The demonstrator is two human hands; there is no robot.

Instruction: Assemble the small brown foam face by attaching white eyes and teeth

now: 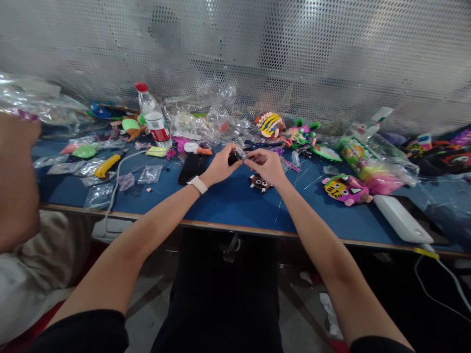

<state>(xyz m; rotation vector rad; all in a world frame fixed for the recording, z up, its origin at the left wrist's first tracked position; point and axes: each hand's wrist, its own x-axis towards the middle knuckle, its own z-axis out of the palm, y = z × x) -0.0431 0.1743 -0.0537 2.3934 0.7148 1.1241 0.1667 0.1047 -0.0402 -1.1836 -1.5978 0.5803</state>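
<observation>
In the head view both forearms reach straight out from the lower corners and meet over the middle of the blue table [228,206]. The left hand [220,165], with a white watch band [197,185] on its wrist, is curled, thumb and forefinger pinched on a small dark piece [235,157] wrapped in clear film. The right hand [268,164] comes in from three o'clock of that piece, knuckles up and wrist slightly bent, its fingertips [250,158] closed on the same film edge, so the two hands touch at the pinch (what the piece is cannot be told, it is too small). The piece hangs just above the tabletop, between the two hands. At six o'clock of the right hand a brown felt face [260,183] lies flat on the table. At eight o'clock of the left hand lies a black phone [192,168], just beside the wrist. Further off at ten o'clock stands a plastic bottle [154,117] with a red cap, upright. At three o'clock, well apart, a yellow and pink felt tiger [346,189] lies near a white power bank [401,219]. At nine o'clock a yellow cutter [106,165] lies among clear bags. Another person's arm [16,181] fills the left edge.
</observation>
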